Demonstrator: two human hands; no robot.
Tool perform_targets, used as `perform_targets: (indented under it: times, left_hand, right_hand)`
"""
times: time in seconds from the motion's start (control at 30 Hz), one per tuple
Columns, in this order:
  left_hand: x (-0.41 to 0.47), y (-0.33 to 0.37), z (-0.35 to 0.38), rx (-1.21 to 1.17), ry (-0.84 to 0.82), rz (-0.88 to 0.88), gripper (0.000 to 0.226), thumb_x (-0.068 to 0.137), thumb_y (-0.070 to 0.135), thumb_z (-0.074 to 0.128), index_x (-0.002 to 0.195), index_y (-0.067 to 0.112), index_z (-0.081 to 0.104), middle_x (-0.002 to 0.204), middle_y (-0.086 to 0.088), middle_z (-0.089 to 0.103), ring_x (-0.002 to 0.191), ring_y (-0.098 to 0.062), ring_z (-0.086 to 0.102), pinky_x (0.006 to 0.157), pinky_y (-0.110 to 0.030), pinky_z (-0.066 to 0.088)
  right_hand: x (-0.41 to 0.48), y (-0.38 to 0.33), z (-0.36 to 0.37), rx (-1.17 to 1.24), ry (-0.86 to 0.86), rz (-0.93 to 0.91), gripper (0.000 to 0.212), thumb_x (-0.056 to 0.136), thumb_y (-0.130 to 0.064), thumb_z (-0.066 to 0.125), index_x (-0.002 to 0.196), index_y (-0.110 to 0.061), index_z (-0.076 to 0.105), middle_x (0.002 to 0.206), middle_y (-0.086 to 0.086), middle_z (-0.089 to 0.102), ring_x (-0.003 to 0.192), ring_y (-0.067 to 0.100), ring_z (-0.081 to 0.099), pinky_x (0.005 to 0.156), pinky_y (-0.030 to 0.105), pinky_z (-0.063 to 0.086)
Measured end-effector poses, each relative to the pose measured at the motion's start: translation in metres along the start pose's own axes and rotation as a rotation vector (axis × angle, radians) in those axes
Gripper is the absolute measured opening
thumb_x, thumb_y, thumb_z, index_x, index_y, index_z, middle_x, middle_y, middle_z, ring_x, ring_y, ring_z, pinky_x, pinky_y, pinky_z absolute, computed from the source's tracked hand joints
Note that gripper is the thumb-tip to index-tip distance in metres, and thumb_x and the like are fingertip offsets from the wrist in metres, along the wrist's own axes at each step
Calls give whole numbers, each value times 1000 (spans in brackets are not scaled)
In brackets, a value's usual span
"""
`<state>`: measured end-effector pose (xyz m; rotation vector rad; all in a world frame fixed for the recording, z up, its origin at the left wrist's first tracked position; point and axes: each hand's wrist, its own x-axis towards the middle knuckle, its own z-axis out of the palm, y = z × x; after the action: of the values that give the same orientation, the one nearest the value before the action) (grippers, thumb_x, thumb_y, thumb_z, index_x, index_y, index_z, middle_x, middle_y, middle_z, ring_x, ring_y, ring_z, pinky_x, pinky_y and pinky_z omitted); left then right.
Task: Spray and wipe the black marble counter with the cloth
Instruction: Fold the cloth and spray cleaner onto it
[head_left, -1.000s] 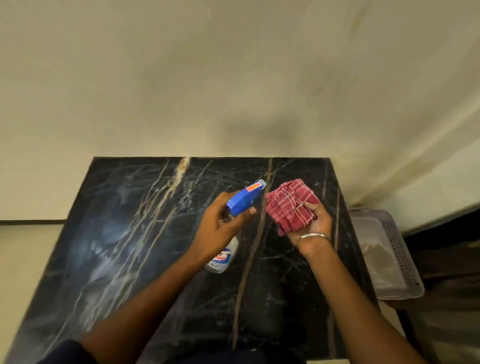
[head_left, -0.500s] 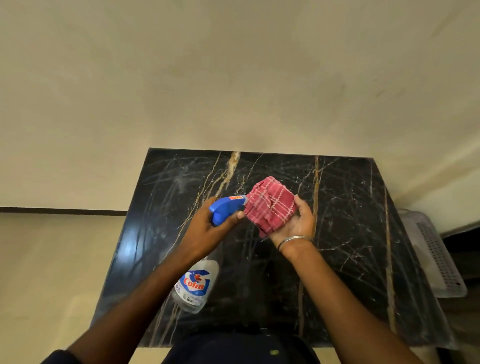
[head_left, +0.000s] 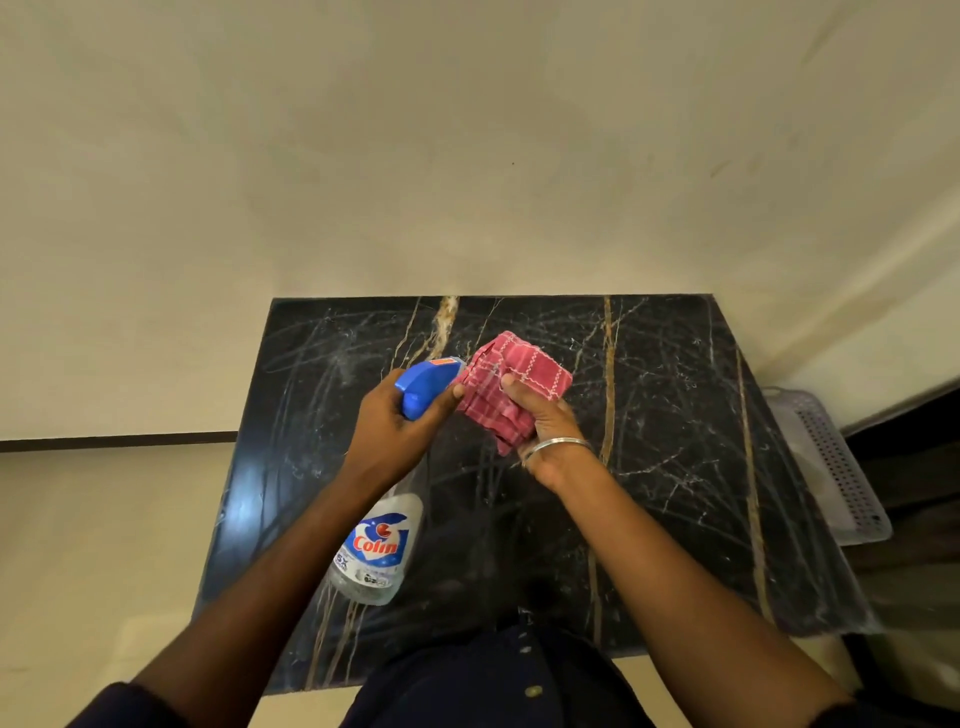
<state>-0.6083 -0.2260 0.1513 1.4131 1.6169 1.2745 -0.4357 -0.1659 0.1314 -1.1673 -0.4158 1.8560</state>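
I am holding the spray bottle (head_left: 376, 551) in my left grip (head_left: 400, 421), fingers curling round its blue trigger head, the clear body hanging down and back toward me above the black marble worktop (head_left: 675, 467). The nozzle is pointing at the red checked cloth (head_left: 514, 364), right at its edge. My right grip (head_left: 545, 431) is clasping the folded cloth from below, thumb pressing on top, holding it over the middle of the worktop. A silver bangle (head_left: 558, 444) is sitting on my right wrist. A perforated plastic basket (head_left: 831, 467) is standing beside the worktop's right edge.

Cream wall (head_left: 467, 156) — perforated basket (head_left: 837, 467)
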Motion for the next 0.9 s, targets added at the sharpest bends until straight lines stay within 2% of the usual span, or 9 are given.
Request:
perform_targets:
  times: [0.1, 0.17, 0.33, 0.43, 0.53, 0.67, 0.77, 0.83, 0.9]
  left_hand:
    - [-4, 5, 6, 23, 21, -13, 36, 88, 38, 69, 113, 11, 69, 85, -8, 68, 69, -13, 63, 66, -13, 50]
    - [-6, 10, 10, 36, 15, -25, 40, 87, 41, 68, 114, 12, 68, 85, -5, 67, 68, -8, 61, 65, -11, 48]
    - [-14, 26, 25, 79, -18, -65, 41, 83, 52, 64, 109, 21, 67, 81, -2, 67, 65, -8, 61, 62, -15, 50]
    - [-17, 34, 35, 112, -15, -104, 31, 84, 48, 67, 90, 18, 68, 64, 1, 62, 52, -4, 54, 53, -14, 45]
    - [-19, 38, 43, 176, 3, -131, 29, 87, 41, 70, 68, 23, 59, 52, 8, 53, 43, -3, 48, 47, -12, 38]
    - [-23, 43, 51, 205, 25, -139, 28, 89, 42, 70, 72, 21, 62, 55, 4, 56, 45, -5, 49, 49, -18, 42]
    - [-26, 45, 56, 211, 38, -153, 32, 89, 43, 69, 74, 15, 64, 55, 0, 57, 45, -8, 50, 50, -24, 43]
    - [-27, 48, 57, 199, 44, -170, 33, 89, 43, 70, 72, 16, 63, 54, 3, 56, 44, -5, 48, 48, -21, 42]
    - [-28, 50, 58, 173, 60, -181, 33, 89, 40, 70, 68, 16, 61, 51, 6, 53, 41, -3, 47, 45, -16, 39]
  right_hand:
    - [6, -3, -6, -60, 15, -47, 40, 74, 6, 77, 111, -4, 67, 102, 17, 73, 89, 32, 72, 82, 50, 59]
    - [10, -4, -10, -98, 41, -75, 38, 69, 10, 79, 103, -5, 70, 96, 17, 74, 88, 34, 72, 86, 55, 56]
    - [7, -11, -18, -150, 58, -83, 37, 77, -10, 81, 111, -10, 67, 101, 14, 75, 91, 32, 73, 85, 50, 58]
    - [3, -20, -24, -38, 8, 23, 36, 86, -14, 67, 120, -3, 62, 103, 17, 72, 93, 32, 70, 79, 44, 59]
    - [1, -24, -29, -34, -46, 24, 50, 70, -9, 62, 118, 5, 60, 104, 21, 63, 93, 33, 63, 79, 43, 55]
    - [-3, -28, -31, -89, -94, 10, 53, 55, -7, 60, 107, 4, 59, 106, 24, 55, 98, 38, 57, 82, 45, 52]
    - [-6, -29, -34, -90, -116, 16, 47, 58, -4, 54, 104, 3, 60, 103, 22, 58, 96, 36, 59, 83, 45, 53]
    - [-7, -28, -38, -84, -141, 27, 48, 62, -3, 52, 109, 3, 60, 103, 21, 60, 96, 35, 60, 87, 47, 53]
    - [-8, -28, -39, -94, -147, 34, 43, 65, -2, 50, 107, 2, 60, 99, 19, 61, 91, 33, 62, 84, 47, 53]
